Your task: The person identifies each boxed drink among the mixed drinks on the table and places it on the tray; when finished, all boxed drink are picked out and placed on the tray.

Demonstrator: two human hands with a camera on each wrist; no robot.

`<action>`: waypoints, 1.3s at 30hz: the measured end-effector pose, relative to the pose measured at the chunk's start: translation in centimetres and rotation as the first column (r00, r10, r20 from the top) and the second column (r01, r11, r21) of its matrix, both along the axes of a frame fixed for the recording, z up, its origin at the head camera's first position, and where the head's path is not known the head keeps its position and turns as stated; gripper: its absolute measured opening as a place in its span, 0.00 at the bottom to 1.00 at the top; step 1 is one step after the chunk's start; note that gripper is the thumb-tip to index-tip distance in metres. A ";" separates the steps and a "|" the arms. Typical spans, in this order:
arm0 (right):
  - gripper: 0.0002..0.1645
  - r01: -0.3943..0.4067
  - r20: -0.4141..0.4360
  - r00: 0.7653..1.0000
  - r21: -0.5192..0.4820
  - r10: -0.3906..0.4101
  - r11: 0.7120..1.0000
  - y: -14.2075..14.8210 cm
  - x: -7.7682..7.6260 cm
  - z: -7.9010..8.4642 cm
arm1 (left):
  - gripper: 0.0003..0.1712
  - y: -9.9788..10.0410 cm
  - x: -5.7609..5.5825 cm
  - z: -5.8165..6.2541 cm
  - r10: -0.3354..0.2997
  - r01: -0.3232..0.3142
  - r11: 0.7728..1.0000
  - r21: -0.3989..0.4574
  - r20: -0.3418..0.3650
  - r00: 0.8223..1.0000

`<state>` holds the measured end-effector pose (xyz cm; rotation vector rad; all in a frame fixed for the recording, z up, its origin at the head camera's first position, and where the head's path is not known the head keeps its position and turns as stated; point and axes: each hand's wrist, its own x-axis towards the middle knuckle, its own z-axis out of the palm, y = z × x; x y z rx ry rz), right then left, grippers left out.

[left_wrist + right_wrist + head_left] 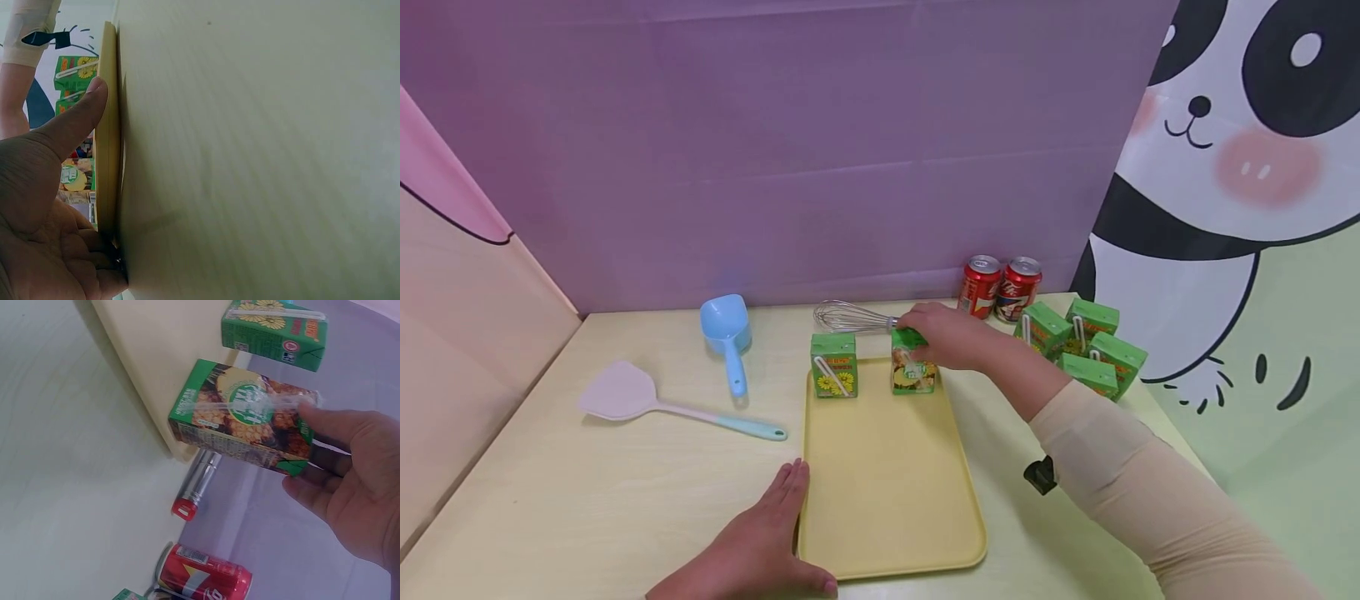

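My right hand (953,335) pinches the top of a green juice box (913,380) with a pineapple picture. That box stands upright at the far right corner of the yellow tray (887,492); in the right wrist view thumb and fingers grip its upper end. To its left, at the far left corner, stands another green juice box (834,367) with yellow flowers and a straw. My left hand (756,533) rests against the tray's left side, fingers fairly straight along the edge and thumb at the near left corner. In the left wrist view the thumb touches the tray rim (107,137).
A whisk (853,317) lies behind the tray. Two red cans (980,287) stand at the back right, with several green juice boxes (1093,375) beside them. Left of the tray lie a blue scoop (726,325) and a pale turner (625,393). A purple backdrop rises behind.
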<state>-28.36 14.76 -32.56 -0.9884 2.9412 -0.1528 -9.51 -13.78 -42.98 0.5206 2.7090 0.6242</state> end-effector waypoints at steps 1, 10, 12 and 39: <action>0.30 0.000 0.001 1.000 -0.006 0.000 1.000 0.2 0.1 0.2 | 0.81 0.0 0.0 0.0 -0.001 0.001 1.000 -0.002 -0.004 1.000; 0.34 0.128 0.013 0.992 -0.025 -0.127 0.991 4.1 2.4 3.8 | 0.81 0.1 0.0 0.0 0.005 -0.005 1.000 0.000 -0.001 1.000; 0.35 0.166 0.021 0.986 -0.024 -0.165 0.986 5.5 3.1 4.6 | 0.81 0.1 0.0 0.0 0.008 -0.008 1.000 0.002 0.004 1.000; 0.32 0.315 0.041 0.946 0.100 -0.320 0.944 16.4 7.2 0.2 | 0.80 0.1 0.3 0.2 0.009 -0.009 1.000 0.016 0.004 1.000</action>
